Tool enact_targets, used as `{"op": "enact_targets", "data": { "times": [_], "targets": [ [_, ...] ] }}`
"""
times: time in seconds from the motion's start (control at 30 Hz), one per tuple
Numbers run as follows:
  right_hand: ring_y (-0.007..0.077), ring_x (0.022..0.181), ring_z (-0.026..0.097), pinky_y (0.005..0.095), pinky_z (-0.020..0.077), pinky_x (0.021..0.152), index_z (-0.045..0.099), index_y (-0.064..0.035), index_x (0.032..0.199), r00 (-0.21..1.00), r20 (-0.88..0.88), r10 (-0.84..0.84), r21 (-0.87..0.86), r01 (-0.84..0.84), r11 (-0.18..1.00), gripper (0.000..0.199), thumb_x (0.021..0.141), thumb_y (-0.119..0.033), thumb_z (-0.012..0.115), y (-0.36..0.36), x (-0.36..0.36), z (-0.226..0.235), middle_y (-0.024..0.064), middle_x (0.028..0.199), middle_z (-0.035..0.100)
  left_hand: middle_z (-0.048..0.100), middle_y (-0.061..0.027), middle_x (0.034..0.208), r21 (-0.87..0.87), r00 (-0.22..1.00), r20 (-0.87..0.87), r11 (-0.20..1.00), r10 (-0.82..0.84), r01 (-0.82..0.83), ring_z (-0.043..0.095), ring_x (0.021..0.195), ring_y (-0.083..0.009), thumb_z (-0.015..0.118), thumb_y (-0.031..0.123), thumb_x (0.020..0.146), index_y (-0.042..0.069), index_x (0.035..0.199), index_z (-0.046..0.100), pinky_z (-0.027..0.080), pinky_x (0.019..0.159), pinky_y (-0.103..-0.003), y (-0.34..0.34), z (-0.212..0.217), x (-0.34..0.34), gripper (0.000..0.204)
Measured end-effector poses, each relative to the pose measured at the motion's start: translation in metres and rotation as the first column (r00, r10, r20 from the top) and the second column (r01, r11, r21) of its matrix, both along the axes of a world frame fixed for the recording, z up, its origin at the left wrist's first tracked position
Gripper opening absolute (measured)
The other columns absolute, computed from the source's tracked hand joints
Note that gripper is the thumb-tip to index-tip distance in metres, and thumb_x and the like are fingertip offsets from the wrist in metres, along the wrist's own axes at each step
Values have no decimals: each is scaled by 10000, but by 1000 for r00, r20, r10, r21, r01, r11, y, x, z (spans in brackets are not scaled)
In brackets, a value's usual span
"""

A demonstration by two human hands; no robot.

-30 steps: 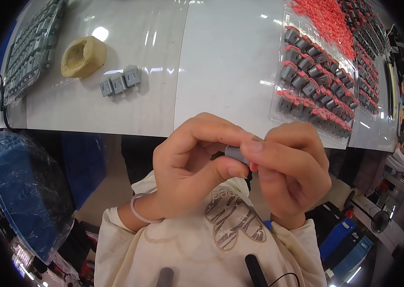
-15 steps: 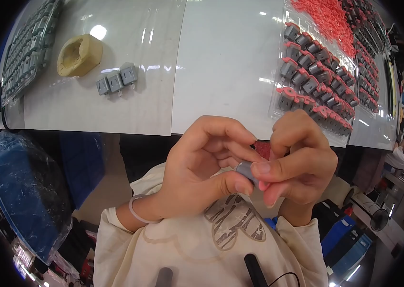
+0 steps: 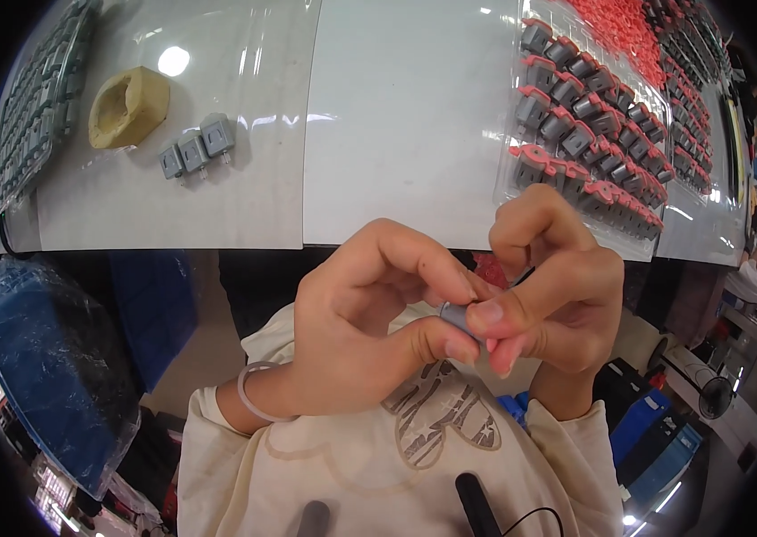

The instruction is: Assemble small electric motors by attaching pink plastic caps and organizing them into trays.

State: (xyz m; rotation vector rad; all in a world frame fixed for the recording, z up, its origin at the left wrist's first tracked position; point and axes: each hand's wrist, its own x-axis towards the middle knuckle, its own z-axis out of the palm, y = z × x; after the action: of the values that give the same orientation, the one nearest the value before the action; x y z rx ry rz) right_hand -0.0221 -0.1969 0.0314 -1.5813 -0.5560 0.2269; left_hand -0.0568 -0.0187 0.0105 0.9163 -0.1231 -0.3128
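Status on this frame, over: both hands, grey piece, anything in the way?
Left hand pinching small grey piece; right hand pinching it too. Piece partly hidden within the grip. Nothing else seen in the way.

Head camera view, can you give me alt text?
A person's left grip and right grip pinch a small grey part. On the table beyond sit three grey pieces, a hollowed yellow block and a clear tray of grey and red parts.

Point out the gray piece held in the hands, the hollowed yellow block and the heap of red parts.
Gray piece [image 3: 454, 315]: head view, on its exposed side.
Yellow block [image 3: 143, 109]: head view, right of its hollow.
Heap of red parts [image 3: 622, 38]: head view, near its middle.
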Motion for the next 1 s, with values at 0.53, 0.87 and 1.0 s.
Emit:
{"op": "enact_targets", "data": {
  "times": [0.53,0.87,1.0],
  "targets": [
    [183,785,517,265,430,638,666,-57,883,938,286,-196,-185,254,949,364,589,-239,779,-22,-3,7,80,895,546,523,-210,1130,176,990,143,984,-6,-19,523,1077,-275,609,143,840,-28,1223,344,402,919,-375,-16,-3,9,496],
    [100,826,561,226,435,761,568,3,1059,671,225,-706,-355,731,583,266,811,-78,619,-226,75,17,46,919,604,586,-172,946,459,979,183,872,94,-170,589,861,-228,524,141,880,-57,1016,510,449,796,-310,11,7,12,241],
    [86,798,562,224,441,735,574,-10,984,737,44,-674,-458,614,642,207,796,-75,632,-234,88,3,28,878,603,594,-163,897,516,968,217,827,127,-224,584,828,-213,522,140,880,-57,967,521,445,767,-292,22,10,9,215]
  ]
}}
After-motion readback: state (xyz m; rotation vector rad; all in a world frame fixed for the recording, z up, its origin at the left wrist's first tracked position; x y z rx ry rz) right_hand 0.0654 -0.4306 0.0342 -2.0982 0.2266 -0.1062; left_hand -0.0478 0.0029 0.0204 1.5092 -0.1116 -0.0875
